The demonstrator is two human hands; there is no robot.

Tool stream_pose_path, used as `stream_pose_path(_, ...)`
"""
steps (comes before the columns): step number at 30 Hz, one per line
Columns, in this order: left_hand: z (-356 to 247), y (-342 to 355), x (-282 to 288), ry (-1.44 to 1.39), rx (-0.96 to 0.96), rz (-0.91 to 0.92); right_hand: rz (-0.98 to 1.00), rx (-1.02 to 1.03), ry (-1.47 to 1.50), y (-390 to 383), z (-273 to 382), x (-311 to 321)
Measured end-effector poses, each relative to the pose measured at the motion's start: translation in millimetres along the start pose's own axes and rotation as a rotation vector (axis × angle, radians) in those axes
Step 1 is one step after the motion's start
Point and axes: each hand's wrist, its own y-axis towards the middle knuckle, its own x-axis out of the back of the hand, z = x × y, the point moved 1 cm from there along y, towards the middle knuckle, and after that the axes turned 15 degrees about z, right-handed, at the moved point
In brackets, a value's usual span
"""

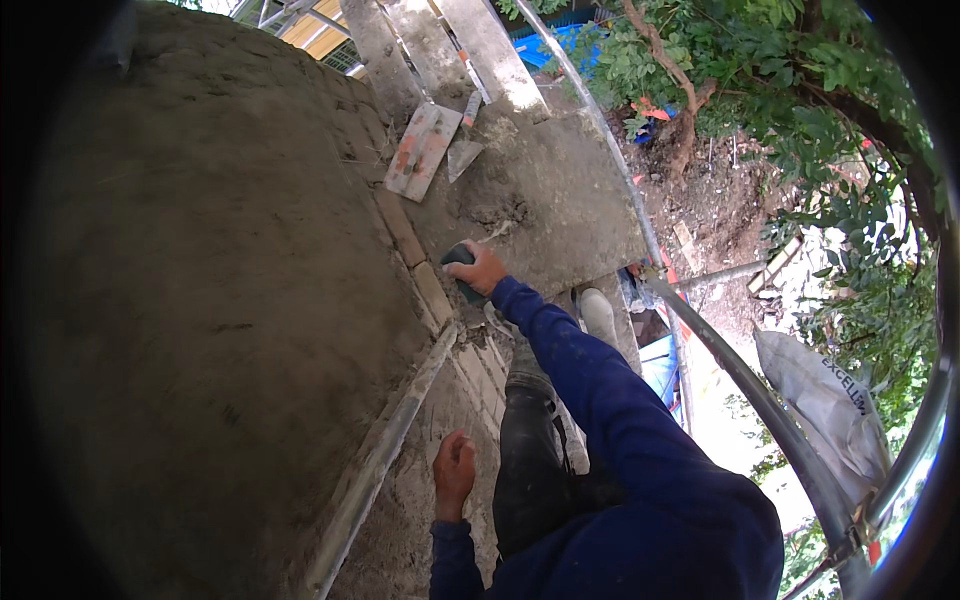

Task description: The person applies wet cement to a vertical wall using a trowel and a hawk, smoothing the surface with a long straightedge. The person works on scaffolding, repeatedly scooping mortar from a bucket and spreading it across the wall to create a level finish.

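Dark block (458, 255) sits clamped in the right hand (483, 268), beside a row of bricks (432, 293); the left hand (455, 474), curled, hangs near a long bar (387, 465), its grip I cannot tell.

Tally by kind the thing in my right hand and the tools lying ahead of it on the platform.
Dark block, in the right hand: 1
Rectangular flat board with orange patches: 1
Triangular-bladed trowel: 1
Total: 3
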Motion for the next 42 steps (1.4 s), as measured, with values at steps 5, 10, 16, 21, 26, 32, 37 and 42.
stream_pose_path(5,7,-26,-13,0.001,-0.034,-0.066,0.057,0.066,0.185,-58,28,-10)
stream_pose_path(10,12,-72,-53,-0.208,-0.109,-0.172,0.3,0.004,0.202,-173,56,-51)
stream_pose_path(16,-7,-124,-118,-0.891,-0.317,-0.044,0.564,-0.185,0.044,-319,61,-101)
stream_pose_path(21,26,-177,-135,-1.033,-0.231,-0.14,0.678,-0.049,-0.325,-395,61,-155)
stream_pose_path(26,146,-207,-157,-0.986,-0.468,-0.373,0.861,-0.079,-0.381,-451,-14,-195)
stream_pose_path(32,318,-330,-230,-1.245,-0.597,-0.594,0.978,-0.689,-0.224,-582,-34,-283)
stream_pose_path(37,476,-395,-343,-1.205,-0.359,-1.11,1.054,-0.78,-0.526,-590,-77,-280)
stream_pose_path(42,554,-461,-502,-2.023,-0.346,-1.541,1.061,-0.777,-0.908,-588,-80,-291)
